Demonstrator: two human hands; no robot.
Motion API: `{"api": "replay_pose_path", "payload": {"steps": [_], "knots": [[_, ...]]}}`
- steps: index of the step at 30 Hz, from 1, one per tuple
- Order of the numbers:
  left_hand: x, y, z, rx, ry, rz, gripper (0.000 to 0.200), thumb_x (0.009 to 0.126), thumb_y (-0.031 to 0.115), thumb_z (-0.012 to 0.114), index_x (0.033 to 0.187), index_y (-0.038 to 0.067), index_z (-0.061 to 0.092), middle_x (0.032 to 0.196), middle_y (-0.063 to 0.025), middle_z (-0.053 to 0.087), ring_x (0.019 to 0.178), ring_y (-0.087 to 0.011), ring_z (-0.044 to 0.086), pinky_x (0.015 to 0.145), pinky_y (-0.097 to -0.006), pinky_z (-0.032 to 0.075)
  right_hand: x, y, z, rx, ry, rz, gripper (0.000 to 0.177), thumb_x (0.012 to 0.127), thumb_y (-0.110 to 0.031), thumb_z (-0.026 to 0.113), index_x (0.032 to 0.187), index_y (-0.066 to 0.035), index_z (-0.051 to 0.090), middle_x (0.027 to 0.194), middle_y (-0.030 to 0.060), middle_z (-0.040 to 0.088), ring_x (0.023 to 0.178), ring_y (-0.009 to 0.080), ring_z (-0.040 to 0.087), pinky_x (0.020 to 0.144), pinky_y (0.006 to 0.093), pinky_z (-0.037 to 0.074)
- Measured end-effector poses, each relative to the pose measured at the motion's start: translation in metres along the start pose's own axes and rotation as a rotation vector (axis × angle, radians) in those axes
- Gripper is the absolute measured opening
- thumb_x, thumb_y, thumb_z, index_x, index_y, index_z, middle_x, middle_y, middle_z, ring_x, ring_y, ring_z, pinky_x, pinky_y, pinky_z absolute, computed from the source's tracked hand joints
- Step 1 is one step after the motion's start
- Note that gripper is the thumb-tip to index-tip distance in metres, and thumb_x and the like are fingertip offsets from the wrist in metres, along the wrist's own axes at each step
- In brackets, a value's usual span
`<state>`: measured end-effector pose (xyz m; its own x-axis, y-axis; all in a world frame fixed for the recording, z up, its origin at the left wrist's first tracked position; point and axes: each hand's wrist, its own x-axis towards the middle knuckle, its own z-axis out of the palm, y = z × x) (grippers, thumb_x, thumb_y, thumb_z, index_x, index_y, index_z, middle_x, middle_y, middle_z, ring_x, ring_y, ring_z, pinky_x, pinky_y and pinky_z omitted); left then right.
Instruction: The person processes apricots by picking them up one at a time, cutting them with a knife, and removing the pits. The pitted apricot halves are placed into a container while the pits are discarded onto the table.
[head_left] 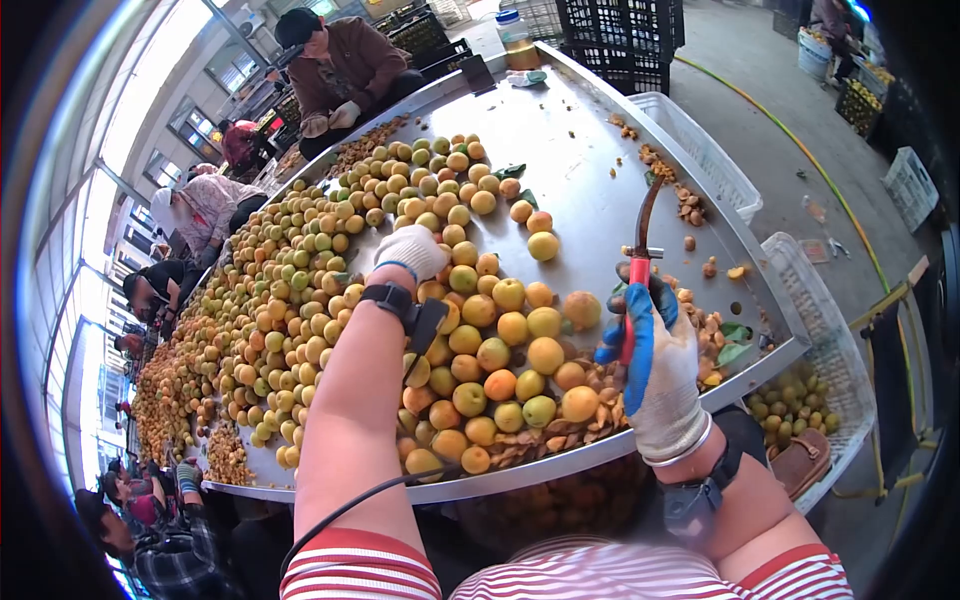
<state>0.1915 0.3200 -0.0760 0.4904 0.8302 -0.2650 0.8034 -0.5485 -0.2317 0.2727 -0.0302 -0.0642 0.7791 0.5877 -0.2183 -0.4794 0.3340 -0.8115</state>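
Observation:
My left hand [412,252], in a white knit glove, reaches over the apricots [509,294] heaped on the metal table; its fingers curl down and are hidden behind the back of the glove. My right hand [655,360] wears a white glove with blue on the fingers. It is closed around the red handle of a curved cutter [641,235], whose dark, slim jaws point up and away above a metal pivot. Split fruit pieces [560,436] lie along the near edge of the table, below the whole apricots.
The metal table [585,130] has a raised rim. White crates [830,300] stand on the floor at its right, one with green fruit. Co-workers sit along the left and far sides. A jar [516,42] stands at the far corner.

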Motion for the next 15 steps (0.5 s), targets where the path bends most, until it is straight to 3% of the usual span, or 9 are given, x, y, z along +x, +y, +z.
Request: {"api": "replay_pose_path", "payload": {"steps": [4, 6, 7, 8, 10, 11, 12, 15], "knots": [[0.010, 0.010, 0.004, -0.017, 0.105, -0.065, 0.033, 0.079, 0.037, 0.066, 0.091, 0.010, 0.079, 0.097, -0.0141, 0.075, 0.093, -0.0295, 0.071, 0.086, -0.0376, 0.056, 0.002, 0.007, 0.002, -0.016, -0.004, 0.003, 0.020, 0.104, -0.022, 0.058, 0.119, -0.009, 0.062, 0.089, 0.0001, 0.062, 0.065, 0.0078, 0.057, 0.054, 0.0241, 0.052], [0.001, 0.016, -0.009, -0.118, -0.046, -0.043, 0.042, 0.075, 0.031, 0.071, 0.109, 0.008, 0.075, 0.107, -0.0151, 0.075, 0.103, -0.0289, 0.071, 0.091, -0.0383, 0.056, 0.005, 0.009, -0.001, -0.016, -0.010, 0.018, 0.020, 0.104, -0.022, 0.058, 0.119, -0.010, 0.062, 0.090, -0.0001, 0.062, 0.065, 0.0073, 0.056, 0.054, 0.0236, 0.051], [-0.009, 0.015, -0.013, -0.149, 0.012, -0.013, 0.042, 0.074, 0.034, 0.072, 0.106, 0.006, 0.076, 0.103, -0.0145, 0.076, 0.098, -0.0294, 0.072, 0.087, -0.0387, 0.056, 0.008, 0.013, -0.004, -0.011, -0.017, -0.007, 0.021, 0.104, -0.023, 0.059, 0.120, -0.010, 0.062, 0.090, -0.0004, 0.062, 0.065, 0.0068, 0.056, 0.055, 0.0230, 0.050], [-0.031, 0.016, -0.026, -0.272, 0.019, -0.006, 0.048, 0.074, 0.044, 0.075, 0.102, 0.005, 0.076, 0.096, -0.0132, 0.076, 0.092, -0.0283, 0.073, 0.084, -0.0388, 0.057, 0.008, 0.012, -0.002, 0.007, 0.003, 0.004, 0.023, 0.104, -0.023, 0.059, 0.122, -0.010, 0.062, 0.089, -0.0007, 0.062, 0.066, 0.0067, 0.055, 0.054, 0.0235, 0.050], [-0.030, 0.004, -0.017, -0.638, 0.118, -0.089, 0.046, 0.075, 0.046, 0.077, 0.096, 0.005, 0.077, 0.085, -0.0103, 0.075, 0.081, -0.0212, 0.072, 0.073, -0.0344, 0.057, 0.004, 0.003, 0.004, 0.056, 0.034, 0.014, 0.021, 0.104, -0.020, 0.058, 0.119, -0.006, 0.061, 0.084, -0.0017, 0.064, 0.059, 0.0042, 0.052, 0.050, 0.0179, 0.045], [-0.042, 0.002, -0.021, -0.938, 0.069, 0.002, 0.036, 0.082, 0.038, 0.077, 0.094, 0.004, 0.077, 0.076, -0.0050, 0.070, 0.070, -0.0131, 0.067, 0.064, -0.0271, 0.055, 0.005, 0.003, 0.003, 0.063, 0.035, 0.018, 0.021, 0.104, -0.020, 0.058, 0.119, -0.006, 0.061, 0.084, -0.0017, 0.064, 0.059, 0.0042, 0.052, 0.050, 0.0179, 0.045], [-0.057, 0.002, -0.028, -1.277, -0.077, 0.162, 0.029, 0.088, 0.027, 0.074, 0.104, 0.003, 0.073, 0.075, -0.0009, 0.064, 0.065, -0.0083, 0.061, 0.058, -0.0228, 0.052, 0.006, 0.003, 0.002, 0.049, 0.039, 0.020, 0.021, 0.105, -0.020, 0.057, 0.119, -0.006, 0.061, 0.084, -0.0015, 0.064, 0.058, 0.0041, 0.052, 0.049, 0.0178, 0.044], [-0.097, 0.010, -0.050, -1.539, -0.207, 0.386, 0.034, 0.094, 0.022, 0.067, 0.121, 0.001, 0.065, 0.087, -0.0036, 0.064, 0.066, -0.0096, 0.061, 0.060, -0.0229, 0.053, 0.009, 0.002, 0.001, 0.084, 0.024, 0.017, 0.021, 0.105, -0.020, 0.057, 0.119, -0.006, 0.060, 0.083, -0.0015, 0.062, 0.057, 0.0037, 0.051, 0.048, 0.0177, 0.043]]}}
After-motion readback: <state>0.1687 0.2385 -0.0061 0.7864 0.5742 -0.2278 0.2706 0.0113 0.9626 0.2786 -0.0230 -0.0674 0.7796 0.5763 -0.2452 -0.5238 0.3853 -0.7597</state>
